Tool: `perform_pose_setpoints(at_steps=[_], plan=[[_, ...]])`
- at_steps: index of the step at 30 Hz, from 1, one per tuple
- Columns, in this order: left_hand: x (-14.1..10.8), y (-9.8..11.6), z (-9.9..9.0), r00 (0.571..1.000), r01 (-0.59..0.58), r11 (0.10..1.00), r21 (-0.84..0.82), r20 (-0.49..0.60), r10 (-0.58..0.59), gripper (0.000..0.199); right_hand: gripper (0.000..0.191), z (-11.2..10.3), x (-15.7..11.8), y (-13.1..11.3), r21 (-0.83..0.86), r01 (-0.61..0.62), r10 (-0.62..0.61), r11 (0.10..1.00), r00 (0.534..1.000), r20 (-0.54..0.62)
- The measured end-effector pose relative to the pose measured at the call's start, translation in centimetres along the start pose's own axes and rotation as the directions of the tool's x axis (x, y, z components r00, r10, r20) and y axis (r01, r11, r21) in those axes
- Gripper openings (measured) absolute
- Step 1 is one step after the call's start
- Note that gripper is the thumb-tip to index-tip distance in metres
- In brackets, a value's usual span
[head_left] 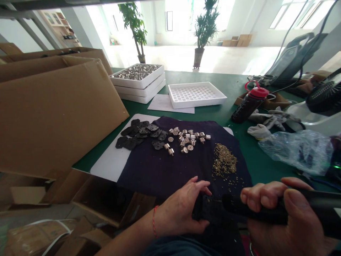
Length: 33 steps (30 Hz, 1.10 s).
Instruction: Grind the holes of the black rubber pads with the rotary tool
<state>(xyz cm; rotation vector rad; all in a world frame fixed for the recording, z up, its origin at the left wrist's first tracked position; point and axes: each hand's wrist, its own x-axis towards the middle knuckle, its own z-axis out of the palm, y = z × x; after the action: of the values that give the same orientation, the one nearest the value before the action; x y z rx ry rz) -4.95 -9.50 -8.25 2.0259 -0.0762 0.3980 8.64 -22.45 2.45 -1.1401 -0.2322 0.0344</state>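
My right hand [287,213] is wrapped round a black electric screwdriver [319,202], which lies level and points left. Its thin bit reaches a black plate [210,208] at the cloth's near edge; contact is hard to make out. My left hand [183,208] grips that plate between thumb and fingers. What lies under the plate is hidden. On the dark cloth [160,170] in front lie a heap of tiny brass-coloured screws [225,160], a group of small silver cylindrical motors [186,138] and a pile of black plates [144,133].
A white tray of metal parts [141,83] tops a stack at the back left, beside a white grid tray [197,94]. A large cardboard box [58,113] stands left. To the right are a red-capped bottle [250,103], gloves [269,121] and a clear plastic bag [298,149].
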Motion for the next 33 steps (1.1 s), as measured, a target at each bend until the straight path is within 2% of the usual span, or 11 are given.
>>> perform_pose_setpoints(at_steps=[3,7,13,17,22,26,28,31,33], plan=[[0.0,0.0,0.1,1.000,0.007,1.000,-0.005,0.000,-0.007,0.098,0.026,0.0,-0.1,0.0,0.019,0.030,-0.031,0.999,0.999,0.033],[0.1,0.1,0.1,1.000,0.014,1.000,-0.007,0.002,-0.014,0.097,0.017,0.1,-0.5,-0.1,0.043,0.070,-0.075,0.997,0.988,0.136],[0.3,0.1,-0.1,1.000,0.007,1.000,0.002,0.015,-0.007,0.096,0.018,0.5,-1.0,0.0,0.006,0.186,-0.177,0.983,0.923,0.343],[0.5,0.2,0.0,0.999,0.027,1.000,0.000,0.022,-0.027,0.094,0.021,0.5,-1.2,0.4,-0.107,0.242,-0.188,0.964,0.911,0.367],[0.6,0.3,0.0,0.998,0.062,0.998,-0.020,0.028,-0.061,0.090,0.021,0.4,-1.6,0.8,-0.136,0.205,-0.142,0.969,0.917,0.374],[0.7,0.3,0.0,0.996,0.079,0.997,-0.019,0.041,-0.078,0.088,0.022,1.1,-1.6,0.5,-0.100,0.206,-0.162,0.973,0.929,0.333],[0.7,0.3,0.0,0.997,0.078,0.997,-0.013,0.031,-0.077,0.088,0.023,1.3,-1.4,0.0,-0.059,0.166,-0.143,0.984,0.948,0.283],[0.5,0.3,0.1,0.997,0.080,0.997,-0.016,0.015,-0.080,0.087,0.016,0.7,-0.5,-1.0,-0.028,0.144,-0.141,0.989,0.986,0.093],[0.4,0.3,0.2,0.996,0.087,0.996,-0.016,0.008,-0.087,0.087,0.026,-0.4,0.5,-1.4,-0.042,0.207,-0.210,0.977,0.975,-0.079]])
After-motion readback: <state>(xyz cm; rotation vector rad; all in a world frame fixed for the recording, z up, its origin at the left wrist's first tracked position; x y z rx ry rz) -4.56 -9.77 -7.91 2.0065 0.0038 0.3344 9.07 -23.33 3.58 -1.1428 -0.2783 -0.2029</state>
